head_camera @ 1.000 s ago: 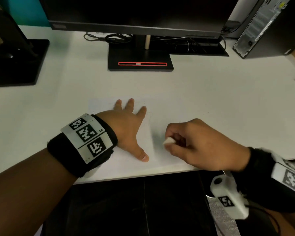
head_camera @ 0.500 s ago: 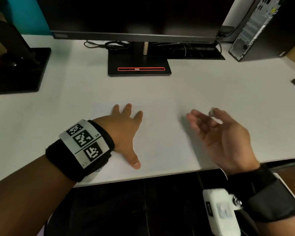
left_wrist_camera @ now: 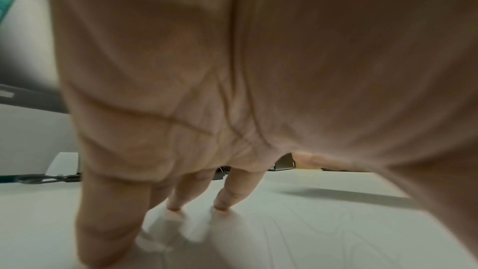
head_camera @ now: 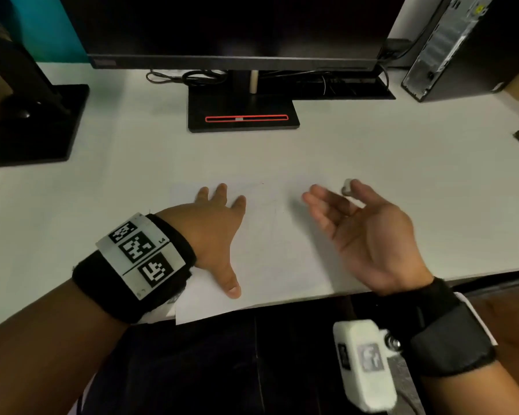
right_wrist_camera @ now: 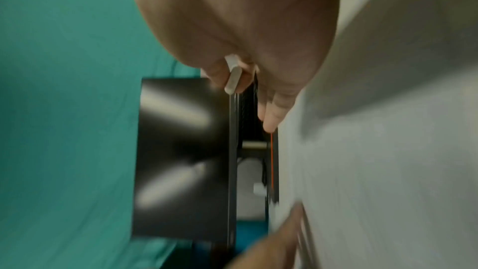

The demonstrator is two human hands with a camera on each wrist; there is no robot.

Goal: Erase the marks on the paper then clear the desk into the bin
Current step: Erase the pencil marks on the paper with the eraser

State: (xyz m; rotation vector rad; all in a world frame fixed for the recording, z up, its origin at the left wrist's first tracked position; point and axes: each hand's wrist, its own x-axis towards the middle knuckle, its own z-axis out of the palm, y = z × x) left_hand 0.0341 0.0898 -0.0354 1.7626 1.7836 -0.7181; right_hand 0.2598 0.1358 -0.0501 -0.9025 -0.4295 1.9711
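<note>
Although the left wrist view is almost filled by a blurred palm, it shows the left hand (left_wrist_camera: 232, 89) with straight fingers (left_wrist_camera: 232, 191) whose tips press down on the sheet of paper (left_wrist_camera: 323, 232); faint curved pencil lines run across the sheet to the right of those fingertips. From the head camera the left hand (head_camera: 213, 232) lies flat and spread on the paper (head_camera: 276, 253), thumb pointing toward the desk's near edge, and the sheet's near left corner hangs just past that edge. Any marks there are too faint to read from above, beyond a few thin traces just right of the index finger.

Right of the paper, the right hand (head_camera: 369, 232) is raised palm-up, its other fingers loosely spread, while thumb and index fingertip pinch a small white eraser (head_camera: 347, 186) at the far side of the hand. In the blurred, sideways right wrist view the eraser (right_wrist_camera: 234, 77) shows as a pale sliver between those two fingers, partly covered by them.

Beyond both sets of fingertips stands a black monitor (head_camera: 237, 28), its top cut off; a logo on its lower left bezel is unreadable. A red-outlined slot marks the monitor base (head_camera: 243, 115). Both wrist bands carry black-and-white coded squares, and the left band shows small print that looks like "L4"
</note>
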